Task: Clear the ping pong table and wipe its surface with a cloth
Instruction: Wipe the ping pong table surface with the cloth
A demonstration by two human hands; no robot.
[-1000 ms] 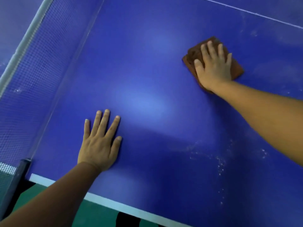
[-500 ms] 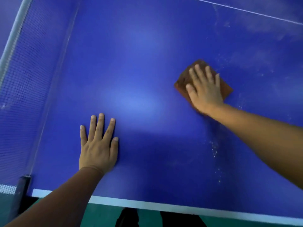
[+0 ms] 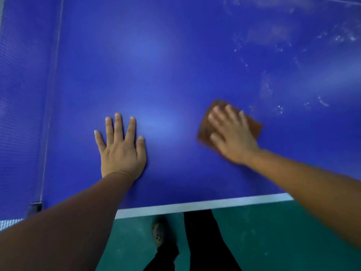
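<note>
Net (image 3: 23, 114) along the left margin, standing on the blue table (image 3: 166, 65); beside it the left hand (image 3: 122, 151) lies palm-down on the surface, fingers straight and spread, holding nothing. Right of centre the right hand (image 3: 233, 137) — blurred — presses flat on a brown cloth (image 3: 205, 128) that lies on the table, fingers extended over it, with pale streaks and specks (image 3: 273, 90) on the surface beyond and to the right. Below the table's white edge line (image 3: 195, 206): green floor (image 3: 273, 241), the person's dark trouser legs (image 3: 201, 241) and one shoe (image 3: 158, 232).
</note>
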